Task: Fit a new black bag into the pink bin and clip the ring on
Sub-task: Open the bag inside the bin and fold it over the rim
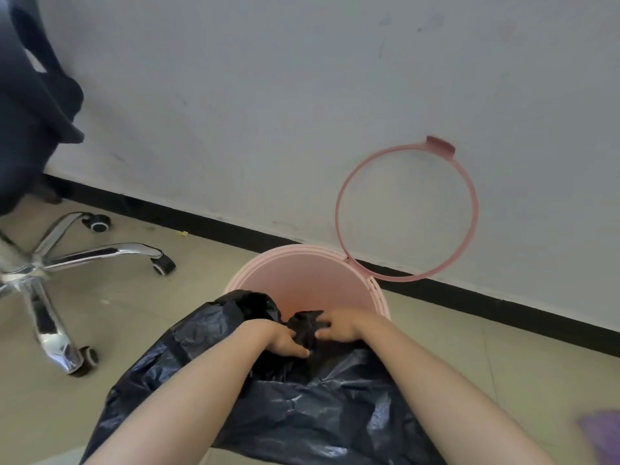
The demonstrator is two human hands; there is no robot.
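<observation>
Black bag (302, 414) is pinched in a crumpled wad by your left hand (285, 344) and right hand (339, 327) together, at the near rim of the pink bin (302, 280). The bin's mouth lies just beyond your fingers, with the bag's length trailing toward you. The ring (440, 145) stands raised at far right.

Near rim of pink bin (303, 283) hidden under black bag (302, 414), bag cut off below; chair (50, 260) cropped left; unidentifiable purple blur (600, 427).

We find the crumpled black plastic bag (318, 414) over the near rim of the round pink plastic bin (302, 280), the thin pink ring (440, 145) upright behind
</observation>
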